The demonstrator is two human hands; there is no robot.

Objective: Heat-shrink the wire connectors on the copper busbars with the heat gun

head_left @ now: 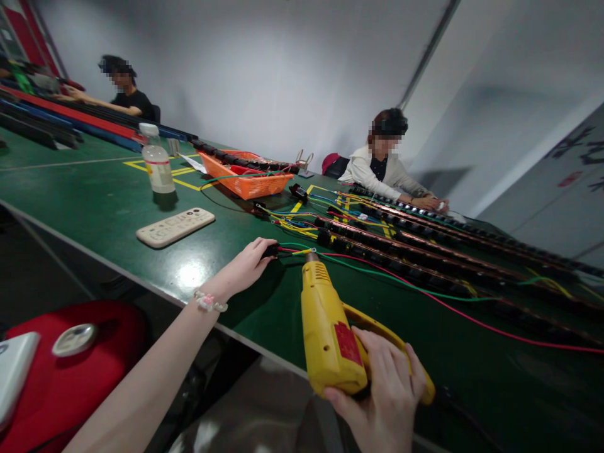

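In my right hand (389,380) is a yellow heat gun (323,333), gripped by its handle with the nozzle pointing away from me. The fingers of my left hand (250,258) are closed on a small black connector (270,250) at the end of several wires. A short yellow wire (301,252) with a metal ring terminal lies right at the nozzle's tip; whether they touch I cannot tell. From the connector a green wire (401,277) and a red wire (453,306) run off to the right. My left fingertips are partly hidden behind the hand.
Long black strips with copper bars (377,242) and loose wires cover the right side. Beyond my left hand are a phone (177,228), a bottle (158,167) and an orange basket (252,185). A co-worker (377,163) sits across the green table (108,214); another person (134,100) is far left.
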